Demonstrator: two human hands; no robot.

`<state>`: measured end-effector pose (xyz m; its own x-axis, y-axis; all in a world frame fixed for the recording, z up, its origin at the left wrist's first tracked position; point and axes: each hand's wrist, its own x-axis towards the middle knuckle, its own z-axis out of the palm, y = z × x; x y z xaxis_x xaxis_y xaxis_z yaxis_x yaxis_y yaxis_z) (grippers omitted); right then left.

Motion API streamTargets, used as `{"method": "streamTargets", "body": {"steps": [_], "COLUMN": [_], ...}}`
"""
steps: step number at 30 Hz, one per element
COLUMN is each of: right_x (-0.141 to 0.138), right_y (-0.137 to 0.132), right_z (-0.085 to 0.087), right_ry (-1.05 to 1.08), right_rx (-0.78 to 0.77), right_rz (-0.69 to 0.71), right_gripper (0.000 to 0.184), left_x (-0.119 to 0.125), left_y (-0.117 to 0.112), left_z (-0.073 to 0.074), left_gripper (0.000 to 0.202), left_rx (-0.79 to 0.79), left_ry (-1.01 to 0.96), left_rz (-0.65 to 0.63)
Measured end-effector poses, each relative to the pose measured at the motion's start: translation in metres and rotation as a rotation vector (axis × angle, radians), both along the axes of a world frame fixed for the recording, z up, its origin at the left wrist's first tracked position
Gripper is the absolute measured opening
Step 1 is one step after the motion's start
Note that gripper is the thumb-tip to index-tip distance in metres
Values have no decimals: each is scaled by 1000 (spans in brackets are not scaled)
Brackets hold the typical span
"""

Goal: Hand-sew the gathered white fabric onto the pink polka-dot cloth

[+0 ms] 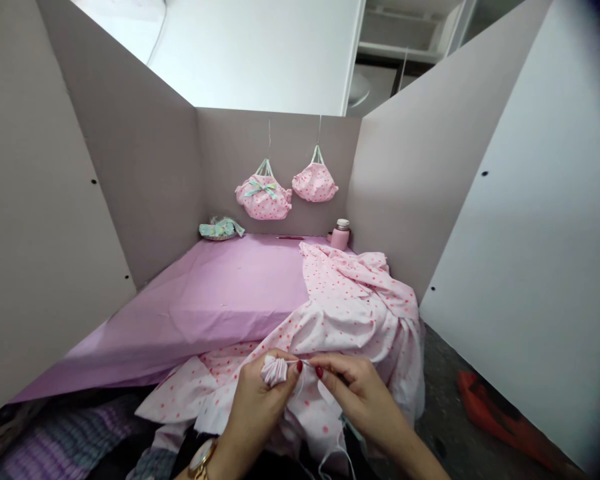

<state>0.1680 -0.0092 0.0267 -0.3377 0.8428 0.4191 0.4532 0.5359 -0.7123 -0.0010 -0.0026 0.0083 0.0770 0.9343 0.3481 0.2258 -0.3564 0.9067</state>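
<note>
My left hand (254,404) is closed, pinching a gathered, pleated bunch of pink dotted fabric (275,369) at the bottom centre. My right hand (361,392) is closed in a pinch just to the right of the bunch, on a fine thread or needle that I cannot make out clearly. The rest of the pink dotted fabric (353,297) spills in a loose heap from the purple-covered table (220,293) down over my lap. A watch sits on my left wrist (203,459).
Grey partition boards (130,167) wall the table on three sides. Two finished pink dotted pouches (263,197) (315,182) hang on the back board. A dish with mint ribbon (221,229) and a small pink jar (341,235) stand at the back. An orange-red object (485,407) lies on the floor, right.
</note>
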Motion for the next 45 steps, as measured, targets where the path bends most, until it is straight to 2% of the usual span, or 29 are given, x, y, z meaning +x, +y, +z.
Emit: {"method": "streamTargets", "body": {"steps": [7, 13, 18, 20, 25, 29, 37, 45], "right_x": [-1, -4, -8, -9, -7, -4, 1, 7], "right_y": [0, -1, -4, -5, -4, -2, -1, 2], "right_z": [-5, -8, -7, -7, -7, -5, -2, -4], "right_ry": [-68, -128, -157, -150, -74, -24, 75, 121], "right_rx": [41, 57, 73, 79, 38, -3, -102, -170], "right_rz": [-48, -70, -101, -112, -98, -50, 31, 78], "right_gripper": [27, 28, 29, 28, 26, 26, 24, 21], "left_x": [-2, -5, -5, -4, 0, 1, 1, 1], "left_y": [-2, -3, -4, -3, 3, 7, 7, 6], "left_z": [-1, -2, 0, 0, -1, -4, -2, 0], "left_gripper": [13, 12, 16, 16, 15, 17, 15, 15], "left_rx": [104, 226, 321, 288, 25, -115, -272, -314], "left_ry": [82, 211, 323, 287, 59, -114, -281, -289], "left_rz": [-39, -25, -81, -83, -46, -92, -211, -242]}}
